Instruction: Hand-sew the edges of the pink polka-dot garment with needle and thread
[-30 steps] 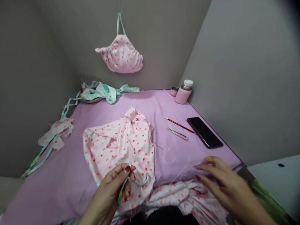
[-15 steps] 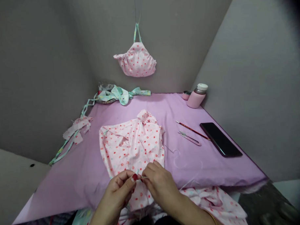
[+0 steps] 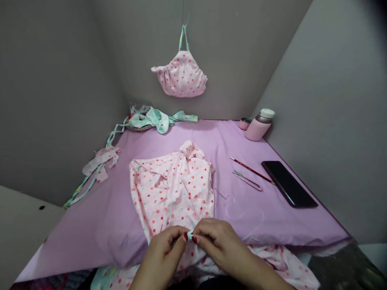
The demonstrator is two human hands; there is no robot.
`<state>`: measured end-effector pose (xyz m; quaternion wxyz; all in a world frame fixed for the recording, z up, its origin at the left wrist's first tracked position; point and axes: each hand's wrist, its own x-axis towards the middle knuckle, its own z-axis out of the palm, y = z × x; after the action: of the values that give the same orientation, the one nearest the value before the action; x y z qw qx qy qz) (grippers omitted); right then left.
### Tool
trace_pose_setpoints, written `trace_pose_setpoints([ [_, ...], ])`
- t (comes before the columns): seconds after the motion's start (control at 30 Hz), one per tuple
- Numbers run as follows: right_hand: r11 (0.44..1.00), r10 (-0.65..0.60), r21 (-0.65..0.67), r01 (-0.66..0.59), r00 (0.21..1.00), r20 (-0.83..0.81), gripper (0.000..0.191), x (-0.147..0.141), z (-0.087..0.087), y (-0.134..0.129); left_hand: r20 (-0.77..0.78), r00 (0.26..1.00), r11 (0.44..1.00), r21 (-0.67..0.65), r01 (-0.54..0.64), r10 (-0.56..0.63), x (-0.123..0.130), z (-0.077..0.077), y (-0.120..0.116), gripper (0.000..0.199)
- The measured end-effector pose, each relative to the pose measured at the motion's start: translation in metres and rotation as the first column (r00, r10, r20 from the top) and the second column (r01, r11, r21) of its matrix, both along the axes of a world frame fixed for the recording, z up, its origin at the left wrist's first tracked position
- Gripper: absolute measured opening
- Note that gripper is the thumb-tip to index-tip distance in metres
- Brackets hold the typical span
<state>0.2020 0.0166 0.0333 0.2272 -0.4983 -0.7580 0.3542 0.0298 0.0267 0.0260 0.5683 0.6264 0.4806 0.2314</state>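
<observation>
My left hand (image 3: 165,249) and my right hand (image 3: 220,243) meet at the table's near edge, thumbs and forefingers pinched. Between their fingertips shows a small bit of mint-green fabric strip (image 3: 190,235), most of it hidden by the fingers. Beneath and beyond the hands, a pink cloth with red dots (image 3: 172,192) lies spread, its near part hanging over the edge. To its right rest a needle (image 3: 219,193) and a loose, pale thread (image 3: 229,207) curling toward the near edge.
On the right lie pink thread snips (image 3: 248,181), a red pencil (image 3: 253,170) and a black phone (image 3: 288,184). A pink bottle (image 3: 259,128) stands behind them. Green strips (image 3: 161,120) are heaped at the back left. A dotted pouch-like piece (image 3: 183,79) hangs from the wall.
Both hands have shifted slightly right in view and their fingertips have drawn a little apart, exposing the green strip. The whole view has tilted slightly; things on the table look unmoved.
</observation>
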Motion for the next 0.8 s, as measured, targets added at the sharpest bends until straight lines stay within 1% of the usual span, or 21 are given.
trace_pose_setpoints([
  [0.13,0.999,0.02,0.041,-0.025,0.993,0.116,0.018,0.0012,-0.0024,0.0015,-0.092,0.996,0.998,0.065,0.001,0.005,0.0,0.0027,-0.0044,0.024],
  [0.27,0.998,0.014,0.061,-0.025,0.984,0.179,0.017,0.0018,-0.0032,0.0025,-0.126,0.992,0.992,0.124,0.001,0.015,0.0025,0.0061,-0.0069,0.023],
  [0.43,0.998,0.015,0.062,-0.03,0.974,0.228,0.016,0.0028,-0.004,0.0018,-0.199,0.98,0.982,0.177,0.058,-0.022,0.0048,0.0083,-0.0054,0.019],
  [0.53,0.999,0.017,0.034,-0.024,0.98,0.198,0.013,0.0045,-0.0035,0.0009,-0.229,0.973,0.982,0.179,0.06,-0.018,0.0037,0.0071,-0.0035,0.026],
  [0.63,1.0,-0.006,0.024,0.002,0.986,0.165,0.01,0.006,-0.0037,0.0007,-0.233,0.972,0.986,0.161,0.044,-0.005,0.0029,0.0055,-0.0026,0.026],
  [0.8,0.999,-0.013,0.037,0.008,0.99,0.144,0.01,0.0047,-0.0049,0.0014,-0.181,0.983,0.992,0.125,0.027,-0.004,0.004,0.0042,-0.0028,0.023],
])
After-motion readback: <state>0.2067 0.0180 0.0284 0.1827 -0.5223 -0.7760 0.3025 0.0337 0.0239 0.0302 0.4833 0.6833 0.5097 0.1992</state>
